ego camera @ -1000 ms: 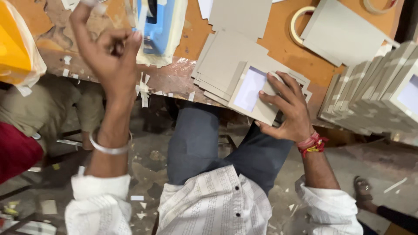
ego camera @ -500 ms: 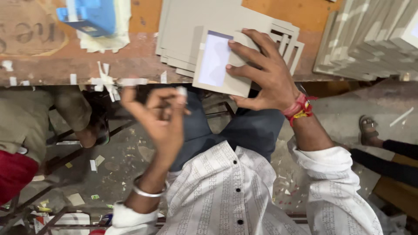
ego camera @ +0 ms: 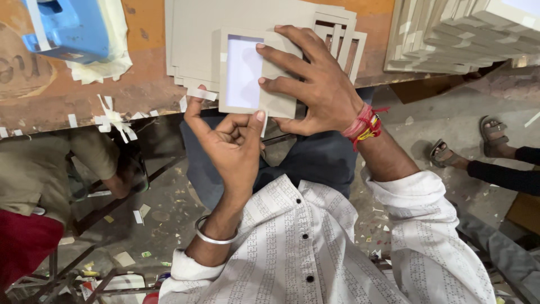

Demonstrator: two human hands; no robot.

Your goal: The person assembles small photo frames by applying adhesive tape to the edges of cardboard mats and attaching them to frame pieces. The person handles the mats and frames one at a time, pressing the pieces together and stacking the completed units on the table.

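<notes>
My right hand (ego camera: 315, 84): flat, fingers spread, pressing the frame (ego camera: 253, 73) onto the counter (ego camera: 146, 84).
My left hand (ego camera: 233, 143): pinching a tape strip (ego camera: 201, 93) at the frame's edge.

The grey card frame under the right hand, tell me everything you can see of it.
The grey card frame is a flat rectangle of greyish board with a pale window cut in its left half. It lies at the table's near edge, overhanging it, on a stack of similar boards. The right hand presses it down with spread fingers.

A single head-worn camera looks steeply down, close over the table edge (ego camera: 84, 110) and the person's lap.
</notes>
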